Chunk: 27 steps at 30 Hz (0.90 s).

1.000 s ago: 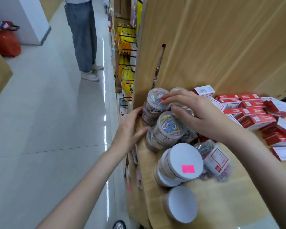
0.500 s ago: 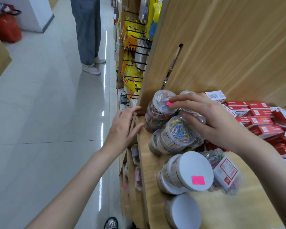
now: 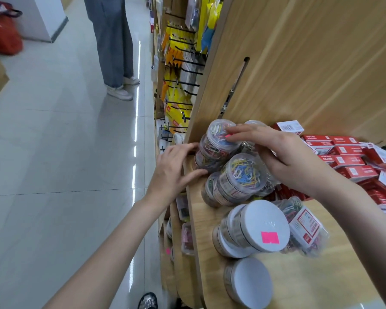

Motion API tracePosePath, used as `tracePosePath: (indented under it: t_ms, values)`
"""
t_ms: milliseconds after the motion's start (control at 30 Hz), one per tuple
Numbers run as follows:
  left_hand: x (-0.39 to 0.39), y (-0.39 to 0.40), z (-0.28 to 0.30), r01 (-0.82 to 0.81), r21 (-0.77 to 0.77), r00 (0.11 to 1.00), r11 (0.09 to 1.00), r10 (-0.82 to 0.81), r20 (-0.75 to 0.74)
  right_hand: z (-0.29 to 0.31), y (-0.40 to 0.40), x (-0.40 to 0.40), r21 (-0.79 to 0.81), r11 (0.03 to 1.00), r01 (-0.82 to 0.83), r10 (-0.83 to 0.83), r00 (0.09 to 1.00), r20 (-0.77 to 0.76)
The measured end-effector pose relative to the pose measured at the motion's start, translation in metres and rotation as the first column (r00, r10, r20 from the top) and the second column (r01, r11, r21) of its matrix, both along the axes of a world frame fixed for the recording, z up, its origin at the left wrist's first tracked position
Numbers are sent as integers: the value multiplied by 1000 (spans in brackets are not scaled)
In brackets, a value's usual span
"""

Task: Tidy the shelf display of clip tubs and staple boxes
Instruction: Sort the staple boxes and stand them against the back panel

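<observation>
Nearest on the wooden shelf (image 3: 299,284) stands a white-lidded tub (image 3: 250,283), and just behind it a stack of white-lidded tubs (image 3: 252,228) whose top lid carries a pink sticker; a bagged pack of clips (image 3: 303,228) leans against that stack's right side. Past these, a clear tub of coloured clips (image 3: 241,175) sits on top of another clear tub. The left hand (image 3: 173,172) reaches in from the shelf's edge, fingers spread and fairly straight, fingertips touching the lower side of the far stack of clear clip tubs (image 3: 214,148) without wrapping round it. The right hand (image 3: 283,157) comes over from the right, its fingers bent: the forefinger rests on that stack's top lid (beside a small pink sticker) while the thumb lies down between the two clear stacks. Behind the right wrist, red staple boxes (image 3: 345,155) lie in loose rows against the wooden back panel (image 3: 310,63).
</observation>
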<state>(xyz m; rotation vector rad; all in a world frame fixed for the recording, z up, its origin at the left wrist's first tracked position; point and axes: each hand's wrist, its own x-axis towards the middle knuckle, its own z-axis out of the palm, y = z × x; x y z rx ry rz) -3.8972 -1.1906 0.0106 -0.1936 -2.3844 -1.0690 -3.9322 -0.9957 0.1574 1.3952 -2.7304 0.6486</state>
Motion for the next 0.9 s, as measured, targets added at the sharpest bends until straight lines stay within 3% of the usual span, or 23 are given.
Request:
tracePosePath:
  t_ms: [233, 533, 900]
  values:
    - [5, -6, 1, 68, 85, 997, 994, -72, 38, -2, -1, 1, 7, 1000, -8, 9, 1000, -12]
    - [12, 13, 2, -24, 217, 999, 976, 18, 32, -7, 2, 2, -16, 1000, -7, 7, 1000, 25]
    - [13, 16, 2, 2, 162, 1000, 987, -5, 22, -5, 3, 1, 1, 1000, 24, -24, 1000, -18]
